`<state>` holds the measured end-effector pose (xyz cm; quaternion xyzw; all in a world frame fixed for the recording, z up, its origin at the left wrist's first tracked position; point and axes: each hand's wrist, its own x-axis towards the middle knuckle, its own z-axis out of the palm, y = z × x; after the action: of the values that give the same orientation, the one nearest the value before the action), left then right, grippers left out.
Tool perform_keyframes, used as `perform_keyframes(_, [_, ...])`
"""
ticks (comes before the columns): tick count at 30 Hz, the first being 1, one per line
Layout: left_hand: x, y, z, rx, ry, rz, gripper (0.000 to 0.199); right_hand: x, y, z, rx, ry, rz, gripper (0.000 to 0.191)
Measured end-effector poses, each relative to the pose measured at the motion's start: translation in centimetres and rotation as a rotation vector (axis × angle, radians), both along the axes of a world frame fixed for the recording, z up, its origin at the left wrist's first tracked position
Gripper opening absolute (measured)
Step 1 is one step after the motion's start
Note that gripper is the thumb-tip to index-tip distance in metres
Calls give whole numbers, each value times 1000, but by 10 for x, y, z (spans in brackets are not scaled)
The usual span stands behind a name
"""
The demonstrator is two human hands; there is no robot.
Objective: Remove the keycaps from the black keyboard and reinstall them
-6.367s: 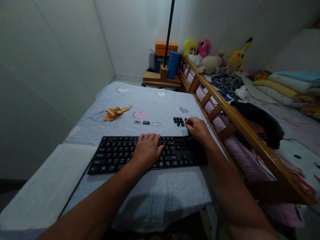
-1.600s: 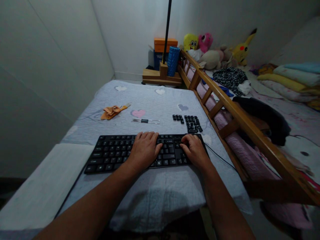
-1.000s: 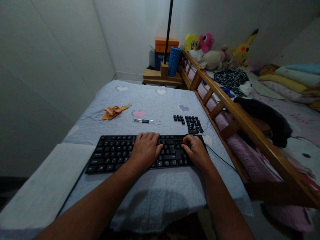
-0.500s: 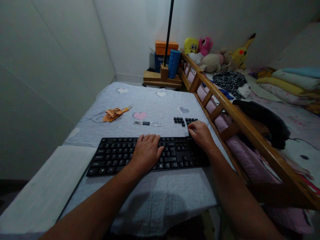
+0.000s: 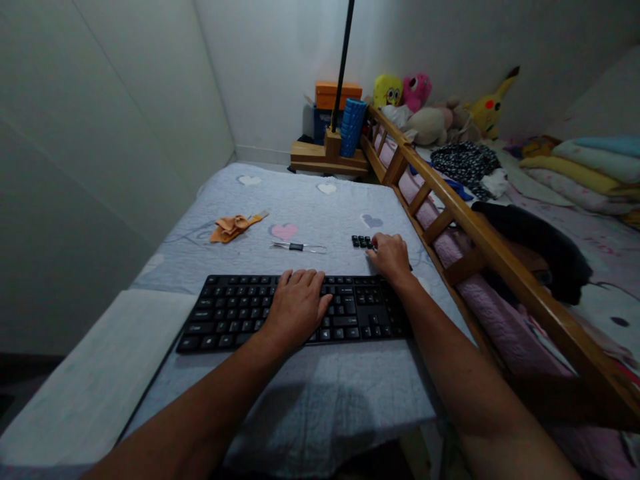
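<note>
A black keyboard (image 5: 240, 307) lies across the bed in front of me. My left hand (image 5: 297, 303) rests flat on its middle keys, fingers stretched out and thumb apart. At the keyboard's right end, the number pad area (image 5: 393, 303) looks dark and without keycaps, partly behind my right forearm. Just beyond it, my right hand (image 5: 390, 257) is over a group of loose black keycaps (image 5: 361, 241), its fingers curled together and pointing down. What sits between those fingertips is hidden. A wire keycap puller (image 5: 297, 247) with a black grip lies left of the keycaps.
An orange cloth with a brush (image 5: 235, 227) lies farther left. A white board or sheet (image 5: 100, 373) is at the near left. A wooden bed rail (image 5: 450, 200) runs along the right side, with plush toys (image 5: 417, 93) and clothes behind it. A wooden stand (image 5: 330, 157) is at the back.
My right hand has moved slightly away from me and left, from above the keyboard's right end to the loose keycaps, covering some of them. My left hand stays on the keys.
</note>
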<state>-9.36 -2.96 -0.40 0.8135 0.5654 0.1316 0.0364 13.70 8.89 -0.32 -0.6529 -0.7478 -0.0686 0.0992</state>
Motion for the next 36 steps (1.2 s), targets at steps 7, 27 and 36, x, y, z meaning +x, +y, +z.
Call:
perform_keyframes(7, [0, -1, 0, 9, -1, -2, 37, -4, -2, 0, -14, -17, -13, 12])
perform_keyframes(27, [-1, 0, 0, 15, 12, -6, 36, 16, -77, 41, -166, 510, 154, 15])
perform_keyframes(36, [0, 0, -1, 14, 20, -3, 38, 13, -111, 18, -140, 407, 173, 11])
